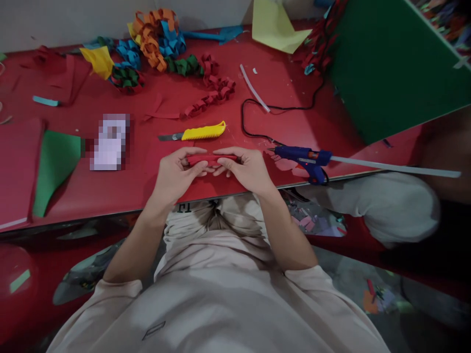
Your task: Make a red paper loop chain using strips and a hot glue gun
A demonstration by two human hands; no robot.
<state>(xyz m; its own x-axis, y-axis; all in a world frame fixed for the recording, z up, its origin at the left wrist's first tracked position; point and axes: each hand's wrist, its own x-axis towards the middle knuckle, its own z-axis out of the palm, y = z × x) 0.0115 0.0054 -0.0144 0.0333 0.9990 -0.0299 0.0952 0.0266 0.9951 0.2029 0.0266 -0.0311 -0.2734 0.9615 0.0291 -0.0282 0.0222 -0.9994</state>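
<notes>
A narrow red piece (208,161), apparently folded or rolled paper, is held level at the center of the frame, over the near edge of the bench (110,192). Its left end is gripped between the thumb and fingers of the left hand (170,172); its right end is gripped likewise by the right hand (253,169). The step in hand is judged to be shaping or pressing of the piece by both thumbs, although its folds are largely hidden by the fingers. For the next move, even pressure and aligned ends are called for. Clearance is required from the yellow cutter (203,131), laid just above with blade exposed, and from the blue glue gun (304,155), whose nozzle is pointed toward the right hand.
</notes>
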